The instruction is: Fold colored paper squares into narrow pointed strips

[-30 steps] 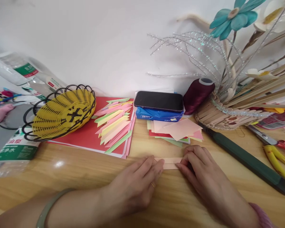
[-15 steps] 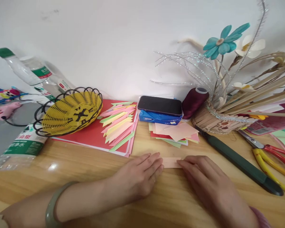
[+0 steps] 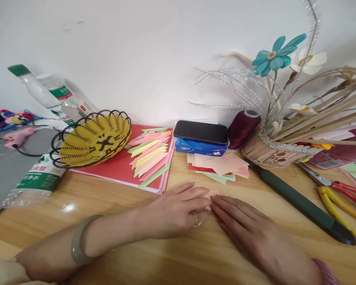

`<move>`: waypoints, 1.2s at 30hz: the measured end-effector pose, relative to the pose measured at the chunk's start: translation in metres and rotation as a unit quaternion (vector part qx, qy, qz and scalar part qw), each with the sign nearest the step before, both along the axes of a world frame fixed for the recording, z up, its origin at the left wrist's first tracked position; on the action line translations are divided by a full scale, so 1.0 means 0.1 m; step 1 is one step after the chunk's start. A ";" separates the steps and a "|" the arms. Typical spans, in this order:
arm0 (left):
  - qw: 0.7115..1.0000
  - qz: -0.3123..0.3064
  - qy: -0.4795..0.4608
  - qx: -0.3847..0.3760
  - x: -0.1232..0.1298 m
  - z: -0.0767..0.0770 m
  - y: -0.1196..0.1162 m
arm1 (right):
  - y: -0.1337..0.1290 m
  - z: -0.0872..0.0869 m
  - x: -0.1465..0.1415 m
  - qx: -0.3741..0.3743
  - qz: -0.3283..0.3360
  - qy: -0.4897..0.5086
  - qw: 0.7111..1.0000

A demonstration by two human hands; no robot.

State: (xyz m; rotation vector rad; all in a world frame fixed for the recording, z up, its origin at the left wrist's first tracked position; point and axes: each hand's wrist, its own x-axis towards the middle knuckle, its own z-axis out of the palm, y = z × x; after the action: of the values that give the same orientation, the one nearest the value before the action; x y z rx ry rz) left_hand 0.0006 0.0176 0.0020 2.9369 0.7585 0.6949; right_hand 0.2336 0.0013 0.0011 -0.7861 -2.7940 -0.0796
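Note:
A small piece of pale peach paper (image 3: 214, 193) lies on the wooden table, mostly hidden under the fingers. My left hand (image 3: 180, 211) reaches over it from the left and grips it, its fingers curved onto the sheet and its thumb out of sight. From the right, my right hand (image 3: 249, 227) lies flat with fingers stretched out side by side, the tips touching the paper's right edge. Behind the hands is a pile of coloured paper squares (image 3: 219, 163). Folded paper strips (image 3: 151, 154) in pink, yellow and green rest on a red sheet stack (image 3: 112, 174).
A yellow woven basket (image 3: 95, 138) and a cut plastic bottle (image 3: 40, 178) stand left. A phone (image 3: 200, 132) lies on a blue tissue pack (image 3: 195, 147), beside a maroon thread cone (image 3: 242, 128). Right are a flower basket (image 3: 279, 152), a dark green tool (image 3: 299, 200) and red-handled scissors (image 3: 344, 188).
The flat paper strip between my hands is now mostly covered. My left hand has moved right over it, and my right fingers have straightened and come in close to the left ones.

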 end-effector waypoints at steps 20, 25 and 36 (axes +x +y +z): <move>0.999 0.040 0.031 0.007 -0.07 -0.13 0.07 | 0.03 0.03 -0.10 0.049 -0.030 -0.006 0.998; 0.997 0.037 0.070 0.004 -0.11 -0.07 0.10 | 0.03 0.02 -0.06 0.068 -0.017 -0.036 0.997; 0.997 0.026 0.075 0.020 -0.10 -0.04 0.07 | 0.01 -0.01 -0.06 0.092 -0.027 -0.030 0.995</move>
State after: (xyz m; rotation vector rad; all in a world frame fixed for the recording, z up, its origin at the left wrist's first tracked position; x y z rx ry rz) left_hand -0.0096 0.0249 -0.0019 3.0436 0.8457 0.5032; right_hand 0.2279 0.0027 0.0002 -0.8258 -2.7699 -0.3697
